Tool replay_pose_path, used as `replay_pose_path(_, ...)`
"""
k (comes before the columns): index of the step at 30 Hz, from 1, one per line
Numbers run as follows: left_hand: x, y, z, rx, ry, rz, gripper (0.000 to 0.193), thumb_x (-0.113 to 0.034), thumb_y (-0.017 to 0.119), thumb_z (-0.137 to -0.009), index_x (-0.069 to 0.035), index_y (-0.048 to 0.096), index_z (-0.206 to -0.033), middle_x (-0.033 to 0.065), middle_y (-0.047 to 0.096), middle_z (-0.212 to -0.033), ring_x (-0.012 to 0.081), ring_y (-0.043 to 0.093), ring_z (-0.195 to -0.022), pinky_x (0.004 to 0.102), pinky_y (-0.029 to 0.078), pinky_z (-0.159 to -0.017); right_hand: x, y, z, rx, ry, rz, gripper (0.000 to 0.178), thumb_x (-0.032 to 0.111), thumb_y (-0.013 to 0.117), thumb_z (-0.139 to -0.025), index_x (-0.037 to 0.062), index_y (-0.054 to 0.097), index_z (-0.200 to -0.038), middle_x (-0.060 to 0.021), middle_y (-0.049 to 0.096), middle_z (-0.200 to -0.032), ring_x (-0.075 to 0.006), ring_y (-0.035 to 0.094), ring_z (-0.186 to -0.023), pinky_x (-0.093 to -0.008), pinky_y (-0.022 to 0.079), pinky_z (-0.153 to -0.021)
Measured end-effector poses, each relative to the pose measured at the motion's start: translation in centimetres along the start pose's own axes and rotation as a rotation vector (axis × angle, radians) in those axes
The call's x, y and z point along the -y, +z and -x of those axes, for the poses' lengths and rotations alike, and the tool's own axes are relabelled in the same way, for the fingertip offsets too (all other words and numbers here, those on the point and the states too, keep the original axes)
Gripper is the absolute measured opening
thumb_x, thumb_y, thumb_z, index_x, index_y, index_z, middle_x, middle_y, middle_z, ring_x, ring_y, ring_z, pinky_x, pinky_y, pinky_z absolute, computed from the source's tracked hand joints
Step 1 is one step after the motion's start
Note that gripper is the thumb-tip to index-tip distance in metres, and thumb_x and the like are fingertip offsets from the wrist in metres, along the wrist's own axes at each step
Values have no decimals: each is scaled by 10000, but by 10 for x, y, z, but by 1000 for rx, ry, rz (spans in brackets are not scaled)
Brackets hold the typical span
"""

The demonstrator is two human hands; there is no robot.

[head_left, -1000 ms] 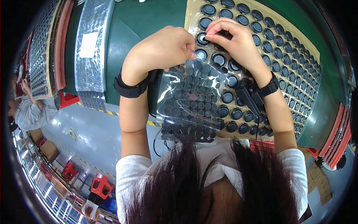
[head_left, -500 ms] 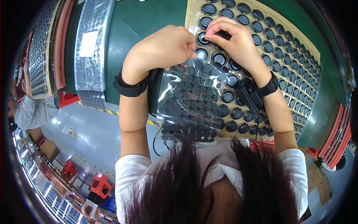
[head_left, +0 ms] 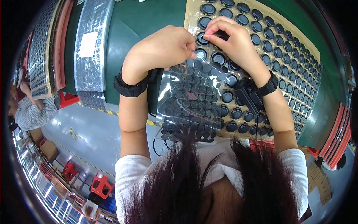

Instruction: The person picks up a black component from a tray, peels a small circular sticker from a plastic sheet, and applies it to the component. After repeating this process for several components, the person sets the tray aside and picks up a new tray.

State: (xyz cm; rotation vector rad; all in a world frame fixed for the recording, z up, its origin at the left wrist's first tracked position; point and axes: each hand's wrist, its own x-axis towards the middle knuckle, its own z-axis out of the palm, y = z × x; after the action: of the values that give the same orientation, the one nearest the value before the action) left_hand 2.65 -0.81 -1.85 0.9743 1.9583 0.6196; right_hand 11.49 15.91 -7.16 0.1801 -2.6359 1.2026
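Note:
My left hand (head_left: 162,48) pinches the upper edge of a clear plastic sheet (head_left: 192,100) covered with small dark round pads; the sheet hangs down toward my chest. My right hand (head_left: 233,43) has its fingertips pressed together over a black round cup in the tan tray (head_left: 298,59), which holds rows of several black cups. Whether a pad sits between those fingertips I cannot tell. Both wrists wear black bands. The two hands nearly touch above the tray's near left corner.
The tray lies on a green table (head_left: 149,18). Stacked sheets of pads (head_left: 91,48) lie to the left, with more trays (head_left: 41,56) beyond. Red strips (head_left: 337,138) line the right edge. Another person (head_left: 26,112) sits at far left. Grey floor (head_left: 93,138) lies below.
My right hand's fingertips have shifted slightly left over the tray's cups. The left hand and the sheet have barely moved.

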Motion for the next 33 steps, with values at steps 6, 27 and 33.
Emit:
replay_pose_path(6,1,-1,-2,4,12,3,132,-98,583,-749,14,569,-682,100,526,-506,154,481,-349,284,377,-364,1,3,-1,-38,-35,72,173,68,656,-709,31,540,-833,-35,557,-820,-146,539,-762,-256,427,-666)
replay_pose_path(27,-6,48,70,-448,106,177,327,-77,658,-701,-22,410,-907,123,573,-579,276,543,-519,298,394,-477,44,-8,16,139,106,-393,150,31,608,-740,11,534,-869,-35,529,-804,-111,520,-723,-224,434,-671)
replay_pose_path(33,-6,71,73,-540,150,260,334,-73,651,-714,-31,379,-902,130,589,-619,290,565,-568,299,416,-507,75,-2,28,315,84,-379,68,16,594,-745,5,558,-802,-41,548,-777,-120,540,-717,-233,445,-671)
